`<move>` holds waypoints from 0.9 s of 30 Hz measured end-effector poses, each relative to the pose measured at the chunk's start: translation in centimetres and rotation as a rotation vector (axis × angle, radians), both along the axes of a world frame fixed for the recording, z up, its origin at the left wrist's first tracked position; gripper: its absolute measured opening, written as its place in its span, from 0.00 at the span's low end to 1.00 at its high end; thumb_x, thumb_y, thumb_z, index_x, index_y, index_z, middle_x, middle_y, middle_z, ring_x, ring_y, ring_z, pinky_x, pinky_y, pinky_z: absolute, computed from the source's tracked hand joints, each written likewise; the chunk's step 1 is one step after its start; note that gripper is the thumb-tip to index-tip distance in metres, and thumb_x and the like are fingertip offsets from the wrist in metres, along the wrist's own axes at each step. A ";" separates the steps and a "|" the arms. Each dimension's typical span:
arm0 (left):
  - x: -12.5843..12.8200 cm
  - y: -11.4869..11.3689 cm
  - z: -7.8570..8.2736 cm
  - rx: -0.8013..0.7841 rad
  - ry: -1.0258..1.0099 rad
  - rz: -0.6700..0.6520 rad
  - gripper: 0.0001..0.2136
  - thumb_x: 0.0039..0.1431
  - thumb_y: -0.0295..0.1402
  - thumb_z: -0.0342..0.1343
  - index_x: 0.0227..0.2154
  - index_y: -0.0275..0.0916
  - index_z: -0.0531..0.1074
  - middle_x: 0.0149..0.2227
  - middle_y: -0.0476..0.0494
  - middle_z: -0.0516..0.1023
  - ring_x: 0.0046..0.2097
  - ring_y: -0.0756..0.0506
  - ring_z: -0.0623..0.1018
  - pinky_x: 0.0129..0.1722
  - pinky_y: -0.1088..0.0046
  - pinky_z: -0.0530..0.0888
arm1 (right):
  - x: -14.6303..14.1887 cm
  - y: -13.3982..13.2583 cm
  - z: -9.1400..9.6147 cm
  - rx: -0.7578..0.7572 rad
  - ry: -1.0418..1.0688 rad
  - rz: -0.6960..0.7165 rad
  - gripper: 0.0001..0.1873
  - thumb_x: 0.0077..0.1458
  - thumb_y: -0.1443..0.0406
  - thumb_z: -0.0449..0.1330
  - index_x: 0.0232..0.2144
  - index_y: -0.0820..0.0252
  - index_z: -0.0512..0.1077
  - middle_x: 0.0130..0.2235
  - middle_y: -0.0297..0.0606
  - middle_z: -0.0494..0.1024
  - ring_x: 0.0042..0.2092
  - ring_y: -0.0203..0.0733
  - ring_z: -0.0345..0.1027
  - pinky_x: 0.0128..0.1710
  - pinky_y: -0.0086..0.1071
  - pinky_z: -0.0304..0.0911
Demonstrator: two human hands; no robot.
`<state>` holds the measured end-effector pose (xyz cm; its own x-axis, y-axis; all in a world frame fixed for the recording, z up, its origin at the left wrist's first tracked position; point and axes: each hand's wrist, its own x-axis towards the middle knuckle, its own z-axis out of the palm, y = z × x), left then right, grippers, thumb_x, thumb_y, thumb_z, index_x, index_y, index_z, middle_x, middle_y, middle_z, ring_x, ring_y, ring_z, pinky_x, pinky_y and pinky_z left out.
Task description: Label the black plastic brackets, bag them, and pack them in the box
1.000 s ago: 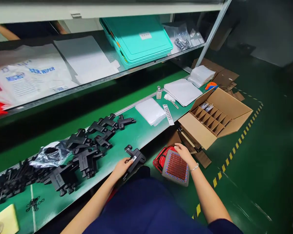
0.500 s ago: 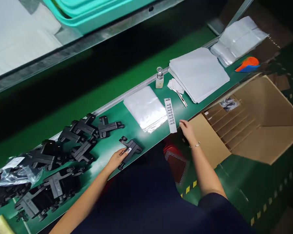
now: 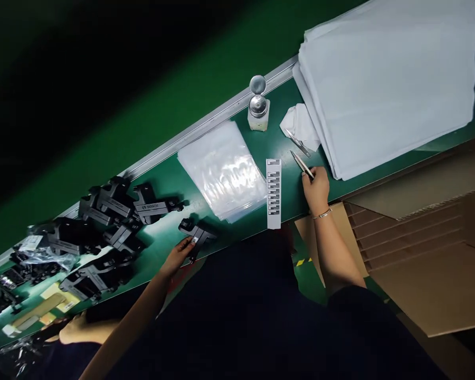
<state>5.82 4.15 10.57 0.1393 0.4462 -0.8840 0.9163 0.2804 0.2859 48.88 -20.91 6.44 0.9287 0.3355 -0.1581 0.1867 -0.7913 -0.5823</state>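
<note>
My left hand (image 3: 179,255) grips a black plastic part (image 3: 197,233) with a small white label, resting at the near edge of the green bench. My right hand (image 3: 315,188) is closed on metal tweezers (image 3: 301,163) that lie beside a white label strip (image 3: 273,192). A stack of clear plastic bags (image 3: 224,169) lies between the two hands. Behind the strip stands a small bottle with a metal cap (image 3: 258,110), and a crumpled white wipe (image 3: 301,125) lies to its right.
Several more black parts (image 3: 114,211) are piled on the bench to the left. A large stack of white sheets (image 3: 383,84) lies at the right. An open cardboard box with dividers (image 3: 423,237) sits below the bench edge. Another person's hand (image 3: 73,331) shows at lower left.
My right hand has moved from beside the label strip up to the tweezers and closed on them. The view has tilted down and closer to the bench. My left hand stays on the black part.
</note>
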 end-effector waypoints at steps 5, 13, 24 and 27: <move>-0.7 0.1 -0.6 -0.015 -0.009 0.028 0.35 0.45 0.57 0.60 0.50 0.36 0.72 0.55 0.35 0.76 0.55 0.35 0.75 0.53 0.63 0.73 | -4.5 -1.1 0.7 0.308 0.242 -0.063 0.11 0.62 0.57 0.54 0.42 0.57 0.65 0.30 0.31 0.71 0.28 0.36 0.63 0.31 0.32 0.61; -3.7 0.5 -3.3 0.038 -0.119 0.007 0.32 0.42 0.58 0.60 0.45 0.37 0.72 0.50 0.36 0.78 0.54 0.33 0.75 0.52 0.62 0.73 | -6.5 0.0 -2.1 0.399 0.101 -0.030 0.16 0.64 0.52 0.50 0.44 0.56 0.67 0.29 0.29 0.72 0.26 0.33 0.64 0.30 0.30 0.64; -6.2 0.5 -5.8 0.131 -0.167 -0.035 0.24 0.46 0.56 0.58 0.39 0.44 0.76 0.42 0.43 0.82 0.45 0.33 0.80 0.40 0.64 0.78 | -6.8 -0.8 -5.0 0.435 -0.104 -0.010 0.16 0.64 0.51 0.51 0.45 0.54 0.68 0.28 0.28 0.73 0.23 0.32 0.64 0.25 0.29 0.62; -6.5 -0.1 -5.9 0.206 -0.143 0.027 0.20 0.46 0.56 0.58 0.36 0.49 0.77 0.40 0.47 0.82 0.45 0.32 0.80 0.38 0.62 0.79 | -6.8 -0.8 -5.0 0.470 -0.107 0.037 0.14 0.65 0.53 0.53 0.45 0.53 0.69 0.27 0.28 0.73 0.23 0.32 0.63 0.25 0.28 0.62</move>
